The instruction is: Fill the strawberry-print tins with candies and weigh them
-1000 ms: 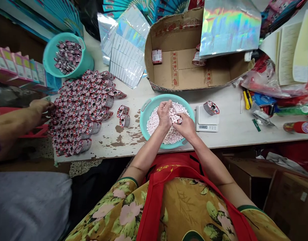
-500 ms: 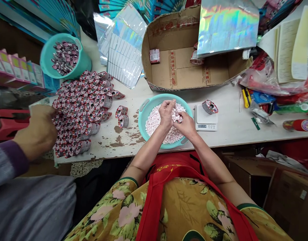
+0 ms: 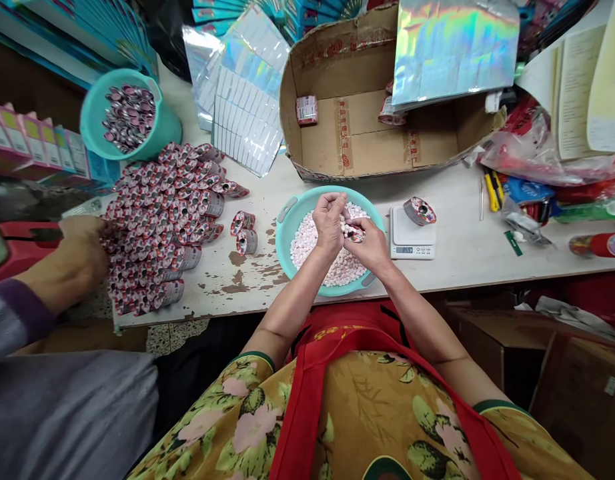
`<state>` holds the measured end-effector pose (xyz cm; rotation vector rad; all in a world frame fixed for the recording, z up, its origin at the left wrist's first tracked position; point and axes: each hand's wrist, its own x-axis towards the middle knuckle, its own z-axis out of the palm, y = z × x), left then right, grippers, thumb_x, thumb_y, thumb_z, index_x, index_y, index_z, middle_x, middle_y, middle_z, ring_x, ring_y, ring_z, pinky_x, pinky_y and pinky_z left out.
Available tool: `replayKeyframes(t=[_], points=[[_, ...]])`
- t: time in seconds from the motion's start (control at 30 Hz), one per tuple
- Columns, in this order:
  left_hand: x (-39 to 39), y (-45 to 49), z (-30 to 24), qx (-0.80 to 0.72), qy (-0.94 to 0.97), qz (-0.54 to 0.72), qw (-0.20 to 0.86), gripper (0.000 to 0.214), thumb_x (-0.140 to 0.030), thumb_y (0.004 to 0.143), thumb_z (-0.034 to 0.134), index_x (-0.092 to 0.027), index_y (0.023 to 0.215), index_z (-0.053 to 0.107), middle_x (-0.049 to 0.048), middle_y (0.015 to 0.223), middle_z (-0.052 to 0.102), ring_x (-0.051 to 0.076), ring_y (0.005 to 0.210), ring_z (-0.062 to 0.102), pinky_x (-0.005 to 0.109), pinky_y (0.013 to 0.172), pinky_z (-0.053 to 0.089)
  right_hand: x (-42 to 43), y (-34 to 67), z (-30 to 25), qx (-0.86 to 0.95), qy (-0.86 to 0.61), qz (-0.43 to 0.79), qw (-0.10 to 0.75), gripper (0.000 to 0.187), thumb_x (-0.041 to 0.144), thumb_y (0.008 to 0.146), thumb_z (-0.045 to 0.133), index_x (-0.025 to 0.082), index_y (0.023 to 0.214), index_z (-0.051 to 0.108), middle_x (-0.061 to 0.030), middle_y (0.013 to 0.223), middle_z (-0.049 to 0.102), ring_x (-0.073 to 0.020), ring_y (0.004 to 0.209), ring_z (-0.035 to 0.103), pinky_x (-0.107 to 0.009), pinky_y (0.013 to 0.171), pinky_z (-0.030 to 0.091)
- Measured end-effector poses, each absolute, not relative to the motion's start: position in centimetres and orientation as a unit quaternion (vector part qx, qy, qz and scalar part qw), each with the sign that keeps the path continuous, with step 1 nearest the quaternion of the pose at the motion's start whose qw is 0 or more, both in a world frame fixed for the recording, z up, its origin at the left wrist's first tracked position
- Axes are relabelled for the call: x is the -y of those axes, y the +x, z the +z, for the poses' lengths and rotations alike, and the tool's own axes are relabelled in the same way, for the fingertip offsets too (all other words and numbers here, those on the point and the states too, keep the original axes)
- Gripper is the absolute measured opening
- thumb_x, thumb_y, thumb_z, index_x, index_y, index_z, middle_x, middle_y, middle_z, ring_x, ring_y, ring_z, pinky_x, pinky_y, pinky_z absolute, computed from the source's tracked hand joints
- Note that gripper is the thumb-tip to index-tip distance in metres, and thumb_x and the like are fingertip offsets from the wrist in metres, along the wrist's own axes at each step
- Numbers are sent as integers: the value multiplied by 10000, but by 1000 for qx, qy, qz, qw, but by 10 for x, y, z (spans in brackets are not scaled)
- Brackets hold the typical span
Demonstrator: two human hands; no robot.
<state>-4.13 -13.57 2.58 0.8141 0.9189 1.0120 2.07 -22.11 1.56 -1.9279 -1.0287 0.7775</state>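
Both my hands hover over a teal basin (image 3: 293,215) full of small white-pink candies (image 3: 312,243). My left hand (image 3: 329,222) is curled, its fingers pinched together over a small red patterned tin (image 3: 356,233); what it pinches is too small to name. My right hand (image 3: 370,244) is closed round that tin from below. Just right of the basin stands a small white scale (image 3: 411,240) with another tin (image 3: 419,210) lying on it.
A heap of tins (image 3: 162,213) covers the table's left, with two loose ones (image 3: 244,231) beside it. Another person's hand (image 3: 82,250) touches the heap's left edge. A teal bucket (image 3: 95,120) of lids, an open cardboard box (image 3: 367,133) and holographic sheets (image 3: 247,93) lie behind.
My hands stay over the basin, shifting slightly around the tin. The other person's hand lifted off the heap, then came back to its left edge.
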Motion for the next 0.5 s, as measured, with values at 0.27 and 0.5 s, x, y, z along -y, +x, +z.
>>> replayKeyframes(t=[0.27, 0.5], points=[[139, -40, 27, -408, 407, 443, 687, 322, -384, 796, 807, -185, 785, 554, -82, 554, 486, 48, 461, 442, 184, 477, 365, 226, 22, 18, 388, -759, 316, 417, 362, 315, 690, 704, 209, 1034, 668, -42, 1039, 728, -231, 932, 667, -362, 874, 516], [139, -36, 27, -438, 390, 424, 690, 340, -426, 802, 798, -194, 788, 550, -94, 504, 441, 48, 403, 382, 194, 414, 288, 227, 28, 16, 390, -748, 322, 430, 357, 282, 694, 694, 211, 1043, 664, -41, 1048, 725, -227, 967, 671, -356, 899, 515]])
